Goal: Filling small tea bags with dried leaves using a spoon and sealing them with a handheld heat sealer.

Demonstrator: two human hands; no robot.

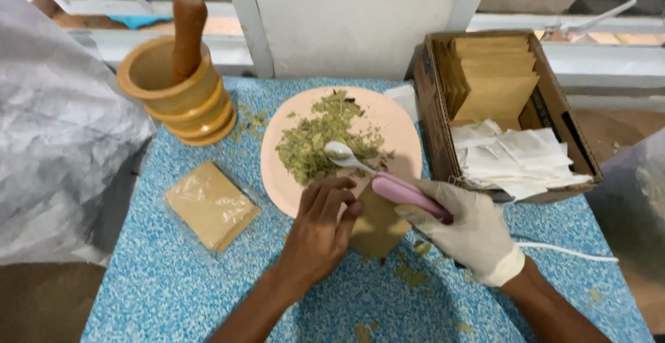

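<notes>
Blue speckled worktop (173, 280). Pink plate (402, 132) carries crushed dried leaves (318, 142). Left hand (318, 229), bare, pinches the brown paper pouch (374, 225) at the plate's near edge. Gloved right hand (471, 229), grip closed around the pink-handled spoon (367, 170), bowl on leaves. Judgement: keep pouch mouth open under rim; take small level scoops.

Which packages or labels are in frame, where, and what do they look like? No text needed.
Cardboard box: right of the plate, open, brown, dark print on its side; holds tan envelopes and white paper sachets.
Wrapped packet: left of the plate on the blue table, flat square stack of tan envelopes in clear plastic.
Brown pouch: between the left hand and the gloved right hand, flat, plain.
</notes>
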